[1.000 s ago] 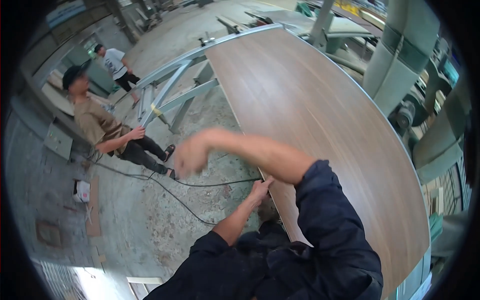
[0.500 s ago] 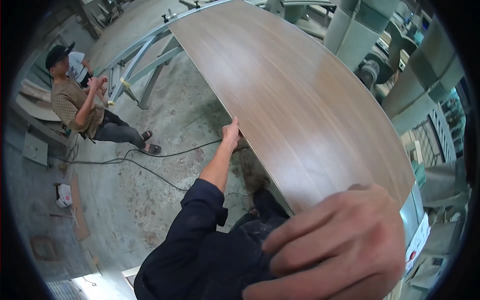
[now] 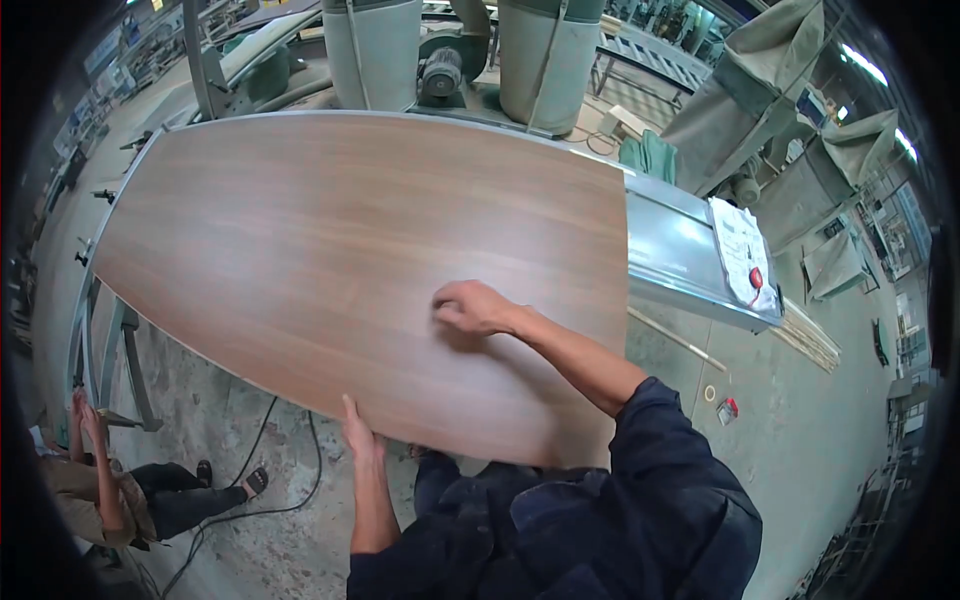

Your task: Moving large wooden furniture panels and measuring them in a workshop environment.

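A large brown wood-grain panel [image 3: 300, 250] lies flat in front of me, its near long edge toward my body. My left hand [image 3: 362, 435] grips that near edge, thumb on top and fingers out of sight underneath. Over the panel's right half is my right hand [image 3: 472, 306], its fingers curled in and slightly blurred. Whatever those fingers may hold is hidden, and I cannot tell whether they touch the surface.
Right of the panel extends a metal machine table [image 3: 665, 235] with a white paper sheet [image 3: 738, 245] and a red control [image 3: 756, 278]. Dust-collector bags [image 3: 375, 55] and a motor [image 3: 442, 73] stand behind. A co-worker [image 3: 110, 490] is at lower left; a black cable [image 3: 260, 510] crosses the floor.
My view has swung to the right and levelled over the panel. My right hand has gone from close before the camera to above the panel; my left hand stays on the edge.
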The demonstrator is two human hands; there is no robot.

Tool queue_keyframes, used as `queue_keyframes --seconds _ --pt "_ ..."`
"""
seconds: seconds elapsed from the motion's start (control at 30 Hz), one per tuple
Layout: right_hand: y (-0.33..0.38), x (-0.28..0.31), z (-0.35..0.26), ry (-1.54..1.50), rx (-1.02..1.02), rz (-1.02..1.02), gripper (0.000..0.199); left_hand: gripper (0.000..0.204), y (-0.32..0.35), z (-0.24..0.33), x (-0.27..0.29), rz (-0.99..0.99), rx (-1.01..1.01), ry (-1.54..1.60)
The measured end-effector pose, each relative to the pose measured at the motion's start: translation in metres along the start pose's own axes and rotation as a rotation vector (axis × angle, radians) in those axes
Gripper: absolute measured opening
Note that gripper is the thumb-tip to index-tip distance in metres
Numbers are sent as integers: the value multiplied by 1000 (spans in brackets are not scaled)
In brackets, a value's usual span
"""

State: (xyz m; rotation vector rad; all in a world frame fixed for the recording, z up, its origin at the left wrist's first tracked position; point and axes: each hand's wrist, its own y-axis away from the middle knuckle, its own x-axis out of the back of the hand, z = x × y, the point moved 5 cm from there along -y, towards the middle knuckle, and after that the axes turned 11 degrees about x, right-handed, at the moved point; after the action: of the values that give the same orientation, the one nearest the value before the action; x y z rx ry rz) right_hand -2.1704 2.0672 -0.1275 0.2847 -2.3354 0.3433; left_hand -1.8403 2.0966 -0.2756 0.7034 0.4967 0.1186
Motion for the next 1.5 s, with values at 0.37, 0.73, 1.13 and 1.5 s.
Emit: queue_keyframes --seconds 0.37,0.73,1.13,1.5 --pt "65 235 299 658 -255 280 63 68 86 -136 -46 278 -53 114" --pt "126 297 375 564 -445 385 68 70 209 -254 -68 509 88 17" --pt "118 298 406 479 -408 330 61 78 269 -306 -111 742 26 60" --pt "138 324 424 385 -422 248 58 84 299 -338 -142 827 64 92"
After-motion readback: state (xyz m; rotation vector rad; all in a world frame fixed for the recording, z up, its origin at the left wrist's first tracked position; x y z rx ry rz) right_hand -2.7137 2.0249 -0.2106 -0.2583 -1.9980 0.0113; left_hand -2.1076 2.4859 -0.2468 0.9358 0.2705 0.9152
